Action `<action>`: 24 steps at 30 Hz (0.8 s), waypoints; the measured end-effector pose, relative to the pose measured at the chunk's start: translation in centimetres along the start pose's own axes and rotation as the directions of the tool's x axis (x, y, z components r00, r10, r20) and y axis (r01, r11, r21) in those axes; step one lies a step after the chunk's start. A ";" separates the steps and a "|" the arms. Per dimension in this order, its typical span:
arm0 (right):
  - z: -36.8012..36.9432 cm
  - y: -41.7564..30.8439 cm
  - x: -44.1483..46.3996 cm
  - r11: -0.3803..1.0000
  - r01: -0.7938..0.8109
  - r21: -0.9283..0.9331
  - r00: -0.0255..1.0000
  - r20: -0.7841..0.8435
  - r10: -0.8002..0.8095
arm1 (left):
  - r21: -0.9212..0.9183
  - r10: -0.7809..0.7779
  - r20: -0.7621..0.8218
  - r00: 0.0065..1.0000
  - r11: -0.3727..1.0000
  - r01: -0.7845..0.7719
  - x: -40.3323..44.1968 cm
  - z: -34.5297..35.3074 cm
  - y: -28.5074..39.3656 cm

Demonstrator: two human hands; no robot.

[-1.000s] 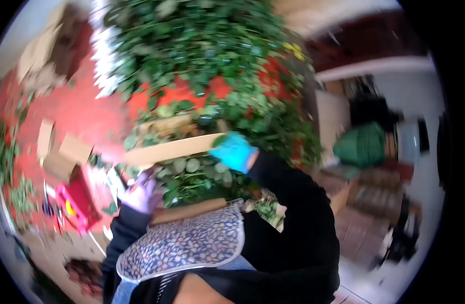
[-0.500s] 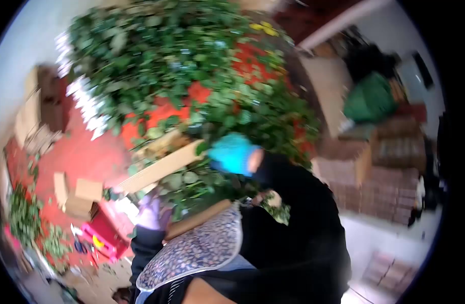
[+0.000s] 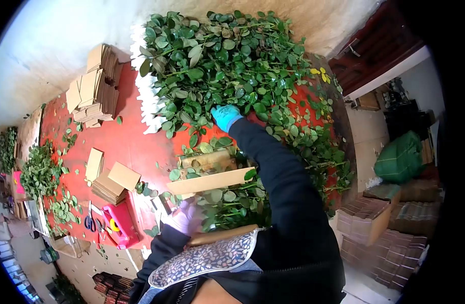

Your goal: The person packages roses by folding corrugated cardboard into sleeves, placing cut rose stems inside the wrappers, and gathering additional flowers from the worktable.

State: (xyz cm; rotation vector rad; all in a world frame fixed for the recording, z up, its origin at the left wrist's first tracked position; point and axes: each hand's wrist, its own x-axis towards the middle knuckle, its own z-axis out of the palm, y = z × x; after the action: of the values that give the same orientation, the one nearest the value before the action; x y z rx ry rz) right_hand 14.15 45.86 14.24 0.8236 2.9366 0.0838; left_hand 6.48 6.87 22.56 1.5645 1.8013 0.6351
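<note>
- Across the red counter point(image 3: 133, 144), reached with the blue-gloved right hand point(image 3: 226, 117) to the near edge of the large leafy pile point(image 3: 232, 66), fingers bent; could not tell their grip.
- Held the purple-gloved left hand point(image 3: 184, 217) beside the lower leafy stems point(image 3: 232, 205), below the cardboard strip point(image 3: 212, 181); could not tell the spread of its blurred fingers.
- Left of both, saw scissors point(image 3: 90, 223).

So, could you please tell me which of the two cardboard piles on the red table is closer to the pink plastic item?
The smaller pile, right beside the pink plastic item; the taller pile stands farther back, near the wall.
</note>
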 end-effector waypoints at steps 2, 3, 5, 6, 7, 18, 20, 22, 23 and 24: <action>-1.2 -0.4 -1.1 0.995 -0.084 -0.052 0.990 0.108 0.089 | 0.032 -0.010 0.001 1.000 0.999 0.009 0.1 -0.4 1.4; -1.2 -0.5 -1.9 0.988 0.055 -0.142 0.994 0.103 -0.041 | 0.031 0.017 -0.011 1.000 0.999 -0.017 0.1 -0.6 1.6; -2.7 -0.9 -4.3 0.958 0.264 -0.114 0.952 0.189 -0.240 | 0.062 0.104 -0.043 0.994 0.993 -0.101 0.4 -0.8 1.9; -3.6 -1.1 -5.7 0.940 0.340 -0.031 0.927 0.181 -0.329 | 0.044 0.122 -0.053 0.991 0.992 -0.120 0.6 -0.9 2.0; -4.8 -1.7 -6.8 0.917 0.399 0.012 0.914 0.078 -0.398 | 0.049 0.117 -0.061 0.991 0.992 -0.114 0.5 -1.0 2.1; -25.6 -3.8 -17.8 0.960 0.273 0.061 0.921 -0.304 -0.243 | -0.377 -0.090 0.052 0.995 0.921 0.103 -0.9 0.3 -0.6; -26.0 -4.7 -21.3 0.962 0.268 0.051 0.930 -0.274 -0.245 | -0.952 -0.162 0.294 0.942 0.035 0.303 -2.1 1.4 -3.5; -24.7 -4.6 -24.2 0.976 0.197 0.089 0.979 -0.063 -0.192 | -0.802 -0.074 0.091 0.993 0.586 0.117 -0.7 2.2 -3.7; -23.7 -4.6 -25.5 0.976 0.184 0.120 0.982 -0.060 -0.178 | -0.421 0.016 0.019 1.000 0.907 -0.007 -0.4 1.2 -2.3; -22.0 -4.2 -26.5 0.975 0.166 0.150 0.986 -0.059 -0.159 | -0.219 0.053 -0.006 0.999 0.974 -0.053 -0.2 1.2 -1.8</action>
State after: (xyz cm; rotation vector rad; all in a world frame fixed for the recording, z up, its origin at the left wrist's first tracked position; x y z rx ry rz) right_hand 32.31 27.81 37.74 0.6019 3.0721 -0.1401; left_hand 6.20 6.31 20.50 1.4660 1.6331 0.8299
